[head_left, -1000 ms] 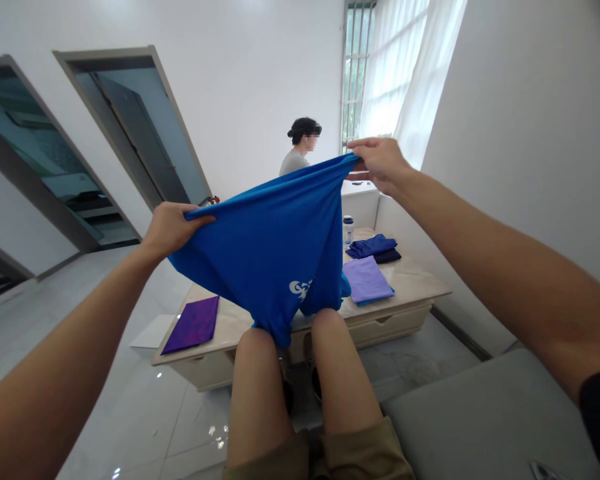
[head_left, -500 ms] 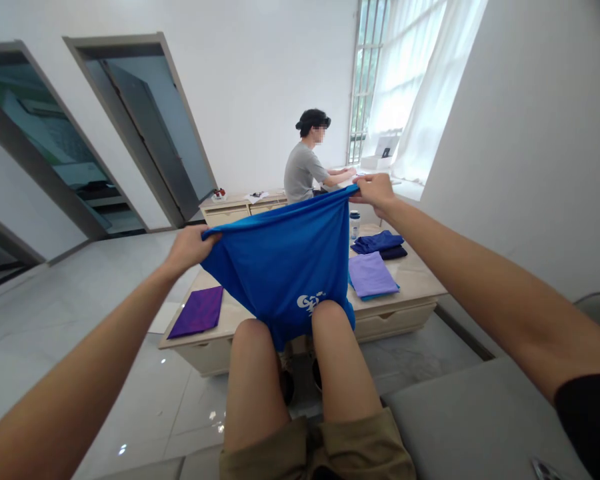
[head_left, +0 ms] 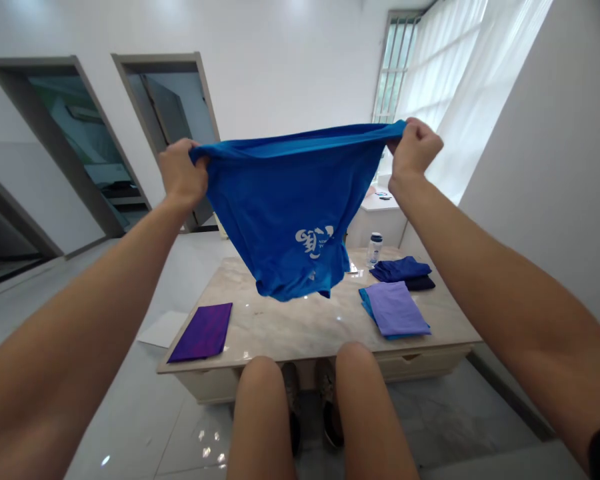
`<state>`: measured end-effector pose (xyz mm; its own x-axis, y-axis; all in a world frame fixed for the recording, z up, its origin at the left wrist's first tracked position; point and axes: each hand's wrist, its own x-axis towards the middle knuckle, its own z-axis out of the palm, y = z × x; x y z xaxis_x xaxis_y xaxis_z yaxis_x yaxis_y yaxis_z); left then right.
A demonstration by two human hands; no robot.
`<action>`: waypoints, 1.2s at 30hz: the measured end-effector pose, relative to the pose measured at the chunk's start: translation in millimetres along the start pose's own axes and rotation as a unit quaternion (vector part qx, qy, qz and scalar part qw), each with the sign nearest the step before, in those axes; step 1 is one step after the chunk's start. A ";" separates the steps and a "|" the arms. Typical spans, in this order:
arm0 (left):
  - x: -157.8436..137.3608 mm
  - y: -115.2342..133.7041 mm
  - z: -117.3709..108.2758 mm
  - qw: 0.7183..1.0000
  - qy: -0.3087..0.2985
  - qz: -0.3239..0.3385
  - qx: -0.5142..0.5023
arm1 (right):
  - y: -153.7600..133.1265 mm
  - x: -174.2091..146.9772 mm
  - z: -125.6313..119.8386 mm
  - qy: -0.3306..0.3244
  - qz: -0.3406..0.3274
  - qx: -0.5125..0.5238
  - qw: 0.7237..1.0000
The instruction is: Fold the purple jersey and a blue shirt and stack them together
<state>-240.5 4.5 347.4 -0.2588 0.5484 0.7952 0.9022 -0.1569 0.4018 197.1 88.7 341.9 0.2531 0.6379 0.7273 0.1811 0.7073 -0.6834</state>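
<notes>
The blue cloth [head_left: 285,200] hangs in the air on the far side of the tabletop [head_left: 300,327], seen over its middle part. Its top edge is the long way of it, and that edge runs from side to side, in line with the long way of the tabletop. The left hand [head_left: 184,172] has the left end of that edge and the right hand [head_left: 415,153] has the right end, a little higher up in the view. The fingers of both hands are pinched tight on the cloth, so neither hand is nearer to it. The rest of the cloth drops down from the fingers. I cannot tell if its low edge touches the tabletop.

Big white marks [head_left: 310,241] sit low on the blue cloth, to the right of its middle. They look like brush writing, with tiny letters next to them that I cannot read for sure.

At the left end of the tabletop lies a folded purple cloth [head_left: 203,332]. On the right part of the tabletop is a light purple cloth [head_left: 397,308], with bright blue peeking out under it. Behind that, a dark blue cloth [head_left: 399,269] lies in a heap. Near the tabletop's back edge stands a bottle [head_left: 375,249] with a blue lid. Its label is too small to read.
</notes>
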 end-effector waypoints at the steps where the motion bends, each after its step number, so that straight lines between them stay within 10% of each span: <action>1: 1.1 5.6 -8.1 1.000 0.015 0.022 0.004 | 0.7 -1.4 -3.5 0.047 0.000 0.019 0.999; 4: -42.1 6.9 -14.9 0.996 0.053 0.059 -0.029 | 25.5 -51.3 -26.9 0.121 0.020 0.057 0.991; 8: -185.5 -38.2 15.5 0.994 0.050 0.024 -0.095 | 99.4 -205.0 -79.4 0.134 0.131 0.001 0.982; 12: -341.3 -108.0 55.2 0.942 -0.312 -0.026 -0.125 | 178.0 -348.9 -131.9 -0.061 0.429 -0.082 0.898; 15: -401.2 -140.9 69.6 0.881 -0.461 -0.018 -0.103 | 216.5 -389.2 -154.7 -0.130 0.478 -0.121 0.860; 26: -429.7 -164.9 123.0 0.893 -0.438 -0.085 -0.064 | 264.0 -394.0 -113.8 -0.313 0.246 -0.378 0.836; 36: -452.1 -168.9 210.2 0.896 -0.407 -0.173 0.046 | 320.3 -432.4 -62.9 -0.407 0.037 -0.332 0.850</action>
<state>-203.3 -44.3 -175.4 -0.2250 0.9741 0.0208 0.8511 0.1861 0.4909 205.4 20.2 -195.4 -0.4059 0.8634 0.2997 0.7577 0.5013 -0.4178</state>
